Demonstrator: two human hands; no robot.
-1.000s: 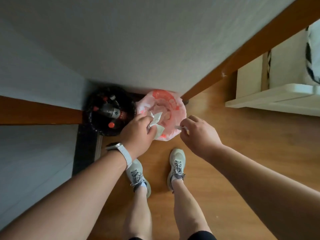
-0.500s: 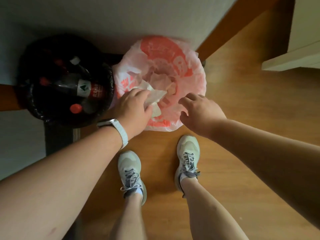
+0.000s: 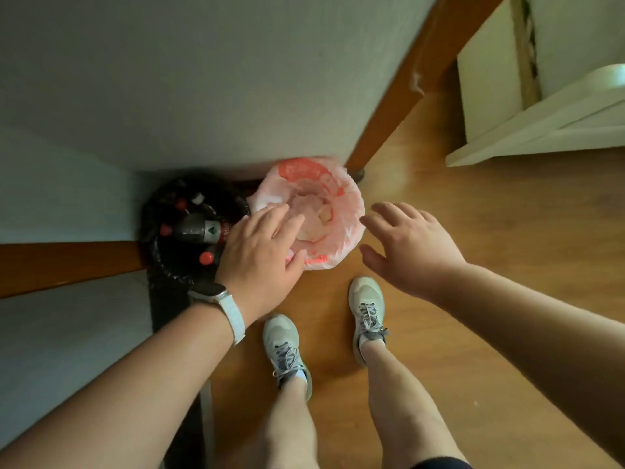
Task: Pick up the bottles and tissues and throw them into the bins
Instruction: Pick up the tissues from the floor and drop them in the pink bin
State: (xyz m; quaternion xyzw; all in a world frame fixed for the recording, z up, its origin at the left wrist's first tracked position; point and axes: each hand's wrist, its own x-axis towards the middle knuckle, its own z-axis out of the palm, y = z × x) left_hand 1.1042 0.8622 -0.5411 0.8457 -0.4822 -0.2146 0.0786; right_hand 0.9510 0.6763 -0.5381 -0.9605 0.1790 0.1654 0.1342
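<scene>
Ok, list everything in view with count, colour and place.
Black-bagged bin: one, black, in the corner.
Bottles: several, dark with red caps, inside the black-bagged bin.
Pink-bagged bin: one, pink with red print, just right of it.
Tissues: count unclear, pale, inside the pink-bagged bin.
Floor: one, brown wood, underfoot.
Furniture: one piece, white, upper right.
Shoes: two, grey, on the floor.
Watch: one, white strap, left wrist.
Left hand: one, open and empty, over the pink-bagged bin's near rim.
Right hand: one, open and empty, right of that bin.
</scene>
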